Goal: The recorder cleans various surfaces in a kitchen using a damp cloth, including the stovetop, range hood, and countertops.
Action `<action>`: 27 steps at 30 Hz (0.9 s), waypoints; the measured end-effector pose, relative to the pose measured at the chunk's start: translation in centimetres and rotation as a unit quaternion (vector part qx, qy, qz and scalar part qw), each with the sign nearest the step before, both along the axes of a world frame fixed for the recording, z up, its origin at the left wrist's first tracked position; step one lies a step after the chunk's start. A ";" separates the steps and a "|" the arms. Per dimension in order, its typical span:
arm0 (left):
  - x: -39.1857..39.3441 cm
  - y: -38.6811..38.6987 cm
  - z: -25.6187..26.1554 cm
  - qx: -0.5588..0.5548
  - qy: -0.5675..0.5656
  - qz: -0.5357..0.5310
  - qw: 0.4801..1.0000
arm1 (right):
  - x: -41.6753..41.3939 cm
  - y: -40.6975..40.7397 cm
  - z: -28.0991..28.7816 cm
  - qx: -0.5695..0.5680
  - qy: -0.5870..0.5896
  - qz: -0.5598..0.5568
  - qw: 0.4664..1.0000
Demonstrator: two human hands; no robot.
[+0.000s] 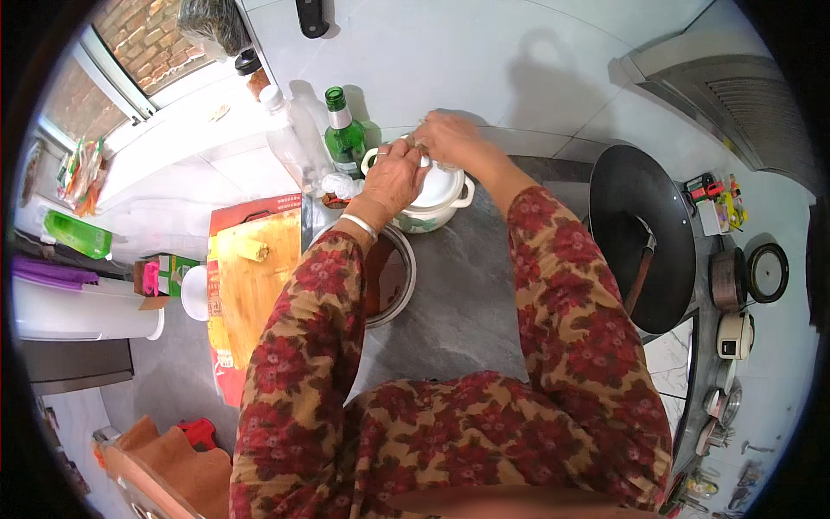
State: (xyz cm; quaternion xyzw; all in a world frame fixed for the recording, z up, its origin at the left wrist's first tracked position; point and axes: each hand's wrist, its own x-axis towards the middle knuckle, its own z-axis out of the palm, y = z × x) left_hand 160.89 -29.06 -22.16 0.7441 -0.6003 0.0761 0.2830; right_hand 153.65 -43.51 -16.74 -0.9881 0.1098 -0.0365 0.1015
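Observation:
A white lidded pot (425, 222) with side handles and a leaf pattern stands on the grey counter against the wall. My left hand (392, 176) reaches over its white lid (442, 189), the fingertips beside the lid's knob. Above the far side of the lid, the fingers of my right hand (452, 139) are bent together close to the left fingertips. Something pale and see-through, perhaps thin plastic, shows at the right fingers; the hands hide most of it. Under my left forearm, partly covered, sits a metal bowl (407, 285) with reddish-brown contents.
Left of the pot stand a green glass bottle (345, 137) and a clear plastic bottle (292, 139). A wooden cutting board (259, 305) bears a yellow piece of food (249, 248). To the right, a black wok (616, 194) holds a wooden-handled spatula (640, 276).

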 end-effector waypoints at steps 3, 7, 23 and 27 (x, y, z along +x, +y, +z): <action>-0.1 0.0 0.0 0.017 0.020 0.009 1.000 | -2.2 0.8 -0.4 -0.060 0.041 -0.028 0.997; 0.0 0.0 -0.5 -0.021 0.013 0.005 1.000 | -5.0 2.9 0.4 -0.060 0.051 -0.064 0.995; -8.7 8.8 2.4 -0.067 0.445 -0.022 0.893 | -16.7 11.7 0.5 0.497 -0.129 -0.011 0.858; -14.6 12.4 2.5 -0.169 0.836 -0.101 0.512 | -16.0 14.4 0.4 0.451 -0.294 -0.123 0.834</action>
